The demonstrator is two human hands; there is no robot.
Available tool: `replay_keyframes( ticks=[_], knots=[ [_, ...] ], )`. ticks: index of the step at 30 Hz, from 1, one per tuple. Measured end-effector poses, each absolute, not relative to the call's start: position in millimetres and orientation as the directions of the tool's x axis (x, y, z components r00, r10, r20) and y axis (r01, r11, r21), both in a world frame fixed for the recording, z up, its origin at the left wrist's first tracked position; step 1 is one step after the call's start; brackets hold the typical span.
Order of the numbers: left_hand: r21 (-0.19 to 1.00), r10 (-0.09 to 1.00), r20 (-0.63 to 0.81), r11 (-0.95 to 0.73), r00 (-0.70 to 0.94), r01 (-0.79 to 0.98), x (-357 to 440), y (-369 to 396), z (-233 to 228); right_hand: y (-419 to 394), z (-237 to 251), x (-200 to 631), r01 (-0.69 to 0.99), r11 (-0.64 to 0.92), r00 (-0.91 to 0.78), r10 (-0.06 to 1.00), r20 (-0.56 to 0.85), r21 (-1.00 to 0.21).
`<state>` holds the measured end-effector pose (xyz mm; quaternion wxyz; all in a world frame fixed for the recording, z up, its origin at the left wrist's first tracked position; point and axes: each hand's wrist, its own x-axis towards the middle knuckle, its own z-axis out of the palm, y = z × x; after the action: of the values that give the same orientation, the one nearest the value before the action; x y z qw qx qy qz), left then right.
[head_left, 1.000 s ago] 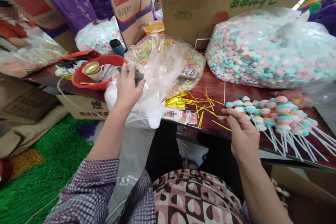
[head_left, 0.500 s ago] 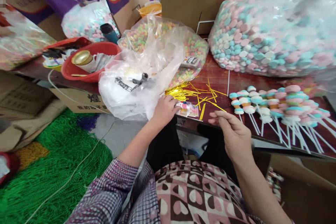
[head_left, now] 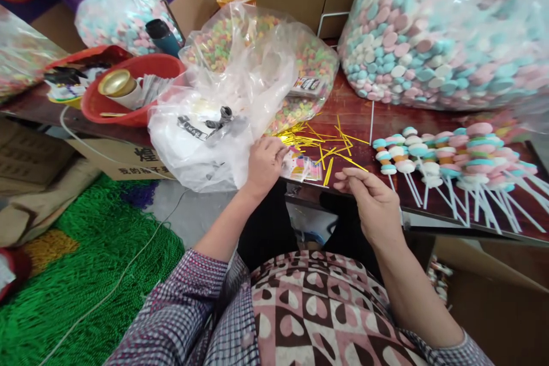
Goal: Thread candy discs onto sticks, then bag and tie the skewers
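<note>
My left hand point(head_left: 265, 163) is at the table's front edge, its fingers curled together beside the white plastic bag point(head_left: 184, 151) and against small printed clear packets point(head_left: 306, 168). What its fingertips hold, if anything, is hidden. To the right, my right hand point(head_left: 372, 197) hovers at the edge with thumb and fingers pinched; I cannot make out anything between them. Gold twist ties point(head_left: 328, 171) lie scattered behind the packets. Marshmallow skewers point(head_left: 450, 154) on white sticks lie in a row right of my right hand, their sticks pointing toward me.
A big bag of pastel marshmallows point(head_left: 412, 46) stands at the back right. Behind the white bag lies a bag of colourful ring-shaped sweets point(head_left: 315, 51). A red basin point(head_left: 92, 106) holds a gold-coloured bowl. Green strands point(head_left: 115, 263) cover the floor at left; an open carton point(head_left: 493, 309) is lower right.
The view has shifted slightly. My left hand's fingers have drawn back a little from the packets toward the white bag. My right hand stays pinched, at nearly the same place.
</note>
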<state>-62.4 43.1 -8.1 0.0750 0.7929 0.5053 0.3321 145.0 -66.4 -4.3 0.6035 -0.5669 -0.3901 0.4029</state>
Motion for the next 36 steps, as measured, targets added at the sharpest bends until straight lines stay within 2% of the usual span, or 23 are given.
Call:
replay_keyframes(
  ticks=[4,7,9,12,14,17,19,23,27,29,33,36],
  knots=[
    [0.473,0.706,0.628,-0.68,0.327,0.56,-42.2,24.7,7.7,-55.0,10.5,136.9,-0.113,-0.07,0.259,0.961,-0.097,-0.991],
    [0.469,0.676,0.594,-0.731,0.435,0.495,-21.8,10.0,10.7,-47.8,16.4,130.8,-0.125,-0.112,0.198,0.971,-0.135,-0.986],
    [0.539,0.708,0.53,-0.706,0.467,0.459,-12.2,2.9,11.1,-46.2,14.5,131.0,-0.155,-0.112,0.208,0.968,-0.143,-0.982],
    [0.732,0.789,0.371,-0.573,0.49,0.368,-7.5,-2.2,15.7,-48.9,8.5,137.5,-0.232,-0.09,0.264,0.952,-0.152,-0.969],
    [0.848,0.828,0.192,-0.41,0.527,0.335,-9.5,-2.8,21.1,-52.3,6.2,143.4,-0.255,-0.076,0.298,0.942,-0.153,-0.964],
    [0.928,0.816,-0.092,-0.137,0.57,0.345,-15.7,-2.2,27.6,-56.6,6.0,150.8,-0.239,-0.046,0.327,0.937,-0.125,-0.97],
    [0.954,0.789,-0.192,0.01,0.584,0.3,-19.6,-1.9,28.8,-58.2,7.0,154.6,-0.211,-0.01,0.35,0.933,-0.085,-0.977],
    [0.969,0.816,-0.246,0.215,0.523,0.121,-21.2,-3.4,27.0,-59.8,10.9,160.4,-0.211,-0.024,0.364,0.926,-0.101,-0.977],
    [0.953,0.792,-0.281,0.297,0.542,0.059,-16.5,-5.9,25.4,-61.5,15.0,162.3,-0.266,-0.092,0.249,0.955,-0.16,-0.96],
    [0.948,0.775,-0.293,0.314,0.56,0.062,-14.1,-7.1,24.0,-62.8,14.1,161.8,-0.244,-0.085,0.269,0.951,-0.151,-0.966],
    [0.961,0.822,-0.251,0.275,0.511,0.03,-10.0,-9.7,18.0,-66.7,8.3,160.9,-0.082,-0.056,0.389,0.917,-0.084,-0.995],
    [0.972,0.844,-0.227,0.229,0.485,0.056,-8.1,-11.7,13.4,-69.2,7.1,160.8,-0.043,-0.069,0.385,0.919,-0.08,-0.997]
  ],
)
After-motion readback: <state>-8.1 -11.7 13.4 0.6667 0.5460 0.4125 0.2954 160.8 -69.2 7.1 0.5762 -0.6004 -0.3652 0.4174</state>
